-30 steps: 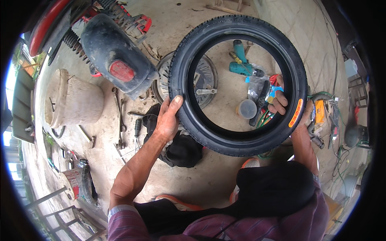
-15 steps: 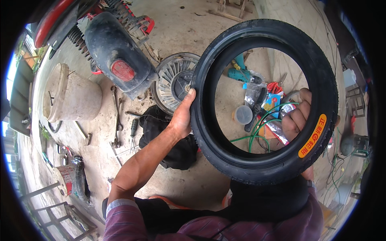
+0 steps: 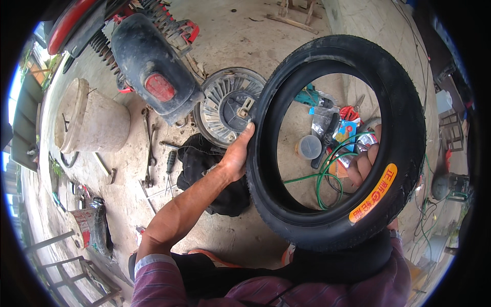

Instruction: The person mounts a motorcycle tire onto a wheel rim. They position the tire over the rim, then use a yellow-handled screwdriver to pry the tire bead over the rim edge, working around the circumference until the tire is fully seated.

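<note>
I hold a black rubber tyre (image 3: 404,112) upright in front of me, with an orange sticker on its lower right sidewall. My left hand (image 3: 238,153) grips its left side, thumb on the tread and fingers around the bead. Fingers of my right hand (image 3: 365,158) curl over the inner edge on the right; the rest of that hand is hidden behind the tyre. A bare silver wheel rim (image 3: 225,105) lies flat on the concrete just beyond my left hand.
The rear of a motorbike with a black mudguard (image 3: 148,66) stands at upper left. Beside it are a pale bucket (image 3: 89,120), wrenches (image 3: 148,148) and a black cloth (image 3: 204,169). A green hose (image 3: 327,176), a teal drill (image 3: 312,97) and small tins show through the tyre.
The tyre has moved right and closer to the camera, looming larger. Both hands kept their grip and shifted with it. The wheel rim is more exposed now.
</note>
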`<action>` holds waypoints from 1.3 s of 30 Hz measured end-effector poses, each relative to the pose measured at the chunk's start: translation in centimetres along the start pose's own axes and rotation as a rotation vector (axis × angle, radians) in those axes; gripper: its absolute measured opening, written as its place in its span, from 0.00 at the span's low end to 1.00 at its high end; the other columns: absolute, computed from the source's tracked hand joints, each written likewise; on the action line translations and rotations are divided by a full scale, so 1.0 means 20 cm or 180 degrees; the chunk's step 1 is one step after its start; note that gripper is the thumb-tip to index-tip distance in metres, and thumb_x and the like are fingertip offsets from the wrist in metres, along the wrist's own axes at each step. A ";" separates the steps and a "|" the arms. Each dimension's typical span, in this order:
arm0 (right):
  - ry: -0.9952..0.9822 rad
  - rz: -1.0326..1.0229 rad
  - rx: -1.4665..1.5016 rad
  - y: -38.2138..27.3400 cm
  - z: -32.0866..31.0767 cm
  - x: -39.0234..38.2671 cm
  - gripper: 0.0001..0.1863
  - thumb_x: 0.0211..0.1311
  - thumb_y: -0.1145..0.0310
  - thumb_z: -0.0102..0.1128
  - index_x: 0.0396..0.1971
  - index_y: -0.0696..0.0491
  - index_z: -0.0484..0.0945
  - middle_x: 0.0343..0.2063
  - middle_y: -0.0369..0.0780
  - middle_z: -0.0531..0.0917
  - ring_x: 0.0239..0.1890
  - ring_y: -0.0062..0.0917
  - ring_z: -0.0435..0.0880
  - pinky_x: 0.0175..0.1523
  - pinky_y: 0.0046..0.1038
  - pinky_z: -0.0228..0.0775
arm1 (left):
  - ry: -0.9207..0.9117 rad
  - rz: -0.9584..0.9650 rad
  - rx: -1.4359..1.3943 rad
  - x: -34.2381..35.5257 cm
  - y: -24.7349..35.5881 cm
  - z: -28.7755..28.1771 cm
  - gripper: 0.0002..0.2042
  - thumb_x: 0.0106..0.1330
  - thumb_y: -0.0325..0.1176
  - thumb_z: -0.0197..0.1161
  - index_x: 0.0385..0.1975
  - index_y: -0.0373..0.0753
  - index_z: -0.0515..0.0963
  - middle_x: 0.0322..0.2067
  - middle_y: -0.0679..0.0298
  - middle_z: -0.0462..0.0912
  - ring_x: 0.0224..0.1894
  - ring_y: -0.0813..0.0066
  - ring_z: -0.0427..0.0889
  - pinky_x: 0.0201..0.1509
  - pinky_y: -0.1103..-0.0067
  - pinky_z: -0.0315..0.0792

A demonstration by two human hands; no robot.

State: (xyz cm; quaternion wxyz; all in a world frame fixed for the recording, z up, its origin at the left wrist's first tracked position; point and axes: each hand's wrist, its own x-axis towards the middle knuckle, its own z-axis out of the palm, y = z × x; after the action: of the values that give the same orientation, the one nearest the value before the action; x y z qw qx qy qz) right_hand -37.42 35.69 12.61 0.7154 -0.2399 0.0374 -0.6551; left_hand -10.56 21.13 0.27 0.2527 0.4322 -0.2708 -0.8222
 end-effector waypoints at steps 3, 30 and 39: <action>0.0033 0.0045 -0.0106 0.03 -0.03 -0.05 0.38 0.51 0.52 0.84 0.54 0.54 0.71 0.29 0.39 0.78 0.31 0.27 0.78 0.42 0.35 0.68 | -0.0128 -0.0086 0.0013 0.01 -0.02 -0.01 0.34 0.80 0.64 0.45 0.61 0.37 0.77 0.46 0.54 0.86 0.45 0.65 0.87 0.52 0.68 0.83; 0.0030 0.0146 -0.0506 0.10 -0.02 -0.16 0.34 0.57 0.47 0.78 0.51 0.57 0.75 0.33 0.42 0.80 0.34 0.32 0.82 0.40 0.40 0.73 | -0.0023 -0.0414 0.0408 0.14 -0.18 -0.17 0.33 0.83 0.60 0.39 0.56 0.35 0.80 0.38 0.52 0.88 0.37 0.64 0.89 0.44 0.70 0.85; 0.0124 0.0179 -0.0661 0.09 0.01 -0.16 0.33 0.58 0.46 0.77 0.50 0.58 0.77 0.34 0.44 0.80 0.35 0.33 0.83 0.40 0.42 0.74 | 0.0035 -0.0385 0.0459 0.10 -0.12 -0.10 0.34 0.80 0.63 0.43 0.53 0.36 0.82 0.37 0.55 0.88 0.37 0.67 0.88 0.44 0.71 0.84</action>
State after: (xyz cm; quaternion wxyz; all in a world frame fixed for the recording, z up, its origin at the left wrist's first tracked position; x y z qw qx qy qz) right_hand -36.10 38.86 11.26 0.7040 -0.2989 0.1257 -0.6319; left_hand -10.24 21.11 -3.50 0.1723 0.4693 -0.3014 -0.8119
